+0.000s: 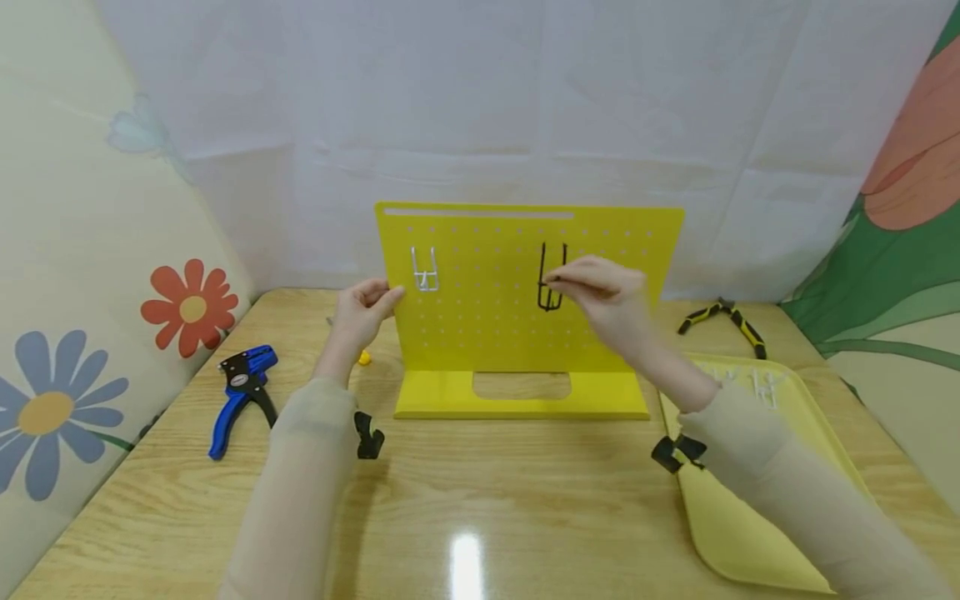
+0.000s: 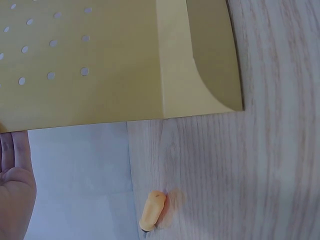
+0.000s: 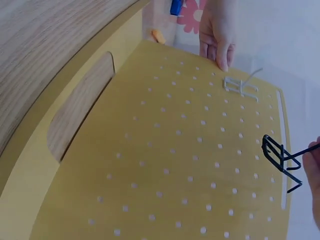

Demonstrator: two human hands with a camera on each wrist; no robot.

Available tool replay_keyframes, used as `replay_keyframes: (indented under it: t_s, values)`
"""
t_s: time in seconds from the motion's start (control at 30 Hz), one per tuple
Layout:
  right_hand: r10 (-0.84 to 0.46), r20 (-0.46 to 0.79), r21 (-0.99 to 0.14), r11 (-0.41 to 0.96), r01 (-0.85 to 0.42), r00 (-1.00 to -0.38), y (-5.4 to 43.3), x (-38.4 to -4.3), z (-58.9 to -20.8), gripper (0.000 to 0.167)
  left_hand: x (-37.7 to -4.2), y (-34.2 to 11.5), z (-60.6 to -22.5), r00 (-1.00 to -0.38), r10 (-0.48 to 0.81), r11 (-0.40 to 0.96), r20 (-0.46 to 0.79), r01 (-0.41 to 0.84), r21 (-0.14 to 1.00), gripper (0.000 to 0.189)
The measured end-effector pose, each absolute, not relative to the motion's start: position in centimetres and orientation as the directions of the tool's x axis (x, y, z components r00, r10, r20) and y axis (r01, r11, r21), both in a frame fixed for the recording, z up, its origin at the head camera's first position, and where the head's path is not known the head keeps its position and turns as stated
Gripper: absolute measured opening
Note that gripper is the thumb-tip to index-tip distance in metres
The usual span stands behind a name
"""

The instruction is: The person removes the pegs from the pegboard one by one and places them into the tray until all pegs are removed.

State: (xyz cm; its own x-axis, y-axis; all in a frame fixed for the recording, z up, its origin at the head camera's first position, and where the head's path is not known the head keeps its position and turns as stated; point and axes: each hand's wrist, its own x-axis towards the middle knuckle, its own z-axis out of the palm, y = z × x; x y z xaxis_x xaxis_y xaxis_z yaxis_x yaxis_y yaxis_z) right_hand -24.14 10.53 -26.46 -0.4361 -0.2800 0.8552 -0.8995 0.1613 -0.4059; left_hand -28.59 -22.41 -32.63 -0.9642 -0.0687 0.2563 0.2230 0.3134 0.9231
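A yellow pegboard [image 1: 487, 333] stands upright on its base on the wooden table. My left hand [image 1: 358, 317] grips its left edge, thumb at the front and fingers behind. A white wire hook [image 1: 425, 281] hangs on the board's upper left. Right of the board's middle, my right hand [image 1: 607, 296] pinches the projecting stem of a black wire hook [image 1: 547, 307]. In the right wrist view that black hook [image 3: 272, 152] lies over the upper rows of holes; whether its ends sit in the holes I cannot tell.
On the left lies a blue and black wire stripper [image 1: 242, 383]. A yellow tray [image 1: 738, 533] holding several white hooks [image 1: 765, 386] is at the right, with yellow-black pliers [image 1: 738, 325] behind it. An orange-yellow handle [image 2: 153, 210] lies beyond the board's left edge.
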Motion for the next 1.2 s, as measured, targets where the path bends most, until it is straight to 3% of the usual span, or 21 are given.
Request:
replay_keyframes:
  t_s: [0.13,0.47,0.63,0.77,0.83,1.07,1.2]
  values:
    - [-0.253,0.814,-0.492,0.177,-0.852,-0.523,12.5,-23.4,-26.2,0.015,-28.6,-22.4,-32.6,-0.962,-0.069,0.307,0.265,0.232,0.923,0.039]
    - [-0.154,0.786,-0.572,0.183,-0.799,-0.598,18.7,-21.1,-27.3,0.02,-28.7,-22.2,-32.8,-0.961,-0.074,0.299,0.265,0.232,0.925,0.038]
    - [-0.108,0.771,-0.627,0.047,-0.778,-0.628,22.3,-20.3,-28.7,0.016,-28.8,-22.3,-32.7,-0.965,-0.089,0.316,0.246,0.207,0.926,0.037]
    - [-0.069,0.74,-0.669,0.024,-0.743,-0.669,25.2,-19.0,-29.6,0.016,-29.1,-21.9,-32.7,-0.97,-0.07,0.322,0.235,0.2,0.925,0.039]
    - [-0.06,0.711,-0.698,0.067,-0.713,-0.701,26.6,-18.2,-30.0,0.017,-29.4,-21.5,-32.7,-0.971,-0.052,0.322,0.231,0.203,0.925,0.039]
    - [-0.014,0.532,-0.732,0.495,-0.468,-0.847,29.9,-16.2,-31.4,0.02,-29.7,-21.0,-32.9,-0.969,-0.032,0.316,0.243,0.221,0.923,0.039]
    - [-0.015,0.347,-0.784,0.544,-0.299,-0.938,31.7,-15.7,-32.0,0.024,-29.6,-21.0,-32.9,-0.969,-0.029,0.3,0.244,0.225,0.927,0.04]
